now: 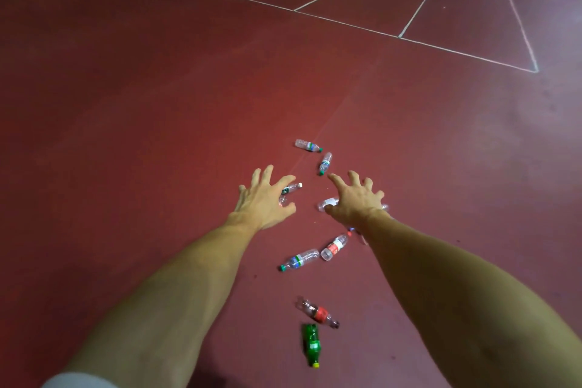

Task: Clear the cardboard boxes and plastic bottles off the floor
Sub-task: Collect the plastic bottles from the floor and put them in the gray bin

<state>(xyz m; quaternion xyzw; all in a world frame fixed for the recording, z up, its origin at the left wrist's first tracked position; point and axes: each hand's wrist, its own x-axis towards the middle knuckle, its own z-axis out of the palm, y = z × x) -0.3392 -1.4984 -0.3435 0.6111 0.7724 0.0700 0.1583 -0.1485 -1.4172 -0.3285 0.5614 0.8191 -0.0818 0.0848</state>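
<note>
White sleeve (75, 381) at bottom edge, both bare forearms stretched forward. Nearest on the red floor (141, 135): green soda bottle (311, 344), yellow cap toward the camera, lying flat. Just beyond it, dark cola bottle (318, 313) with red label, close but apart. Next, green-capped water bottle (299, 260) and red-label clear bottle (334, 246), ends almost touching. Another clear one is mostly hidden by the right forearm.

Left hand (263, 198): fingers splayed wide, holding nothing, over a white-capped bottle (290, 189). Right hand (356, 198): also spread, nothing gripped, over a clear bottle (326, 203). Contact with either bottle: cannot tell.

Farther: two small water bottles (308, 145), (325, 163), near each other. White court lines (346, 25) beyond. No cardboard boxes in view.

Step, as judged: two-handed reach to grab one bottle per hand; none cleared here yet. To do it well: come down across the barrel, wrap mid-body rather than the cap end, since empties roll and crush. Avoid nudging neighbours away. Then work back toward the near ones.
</note>
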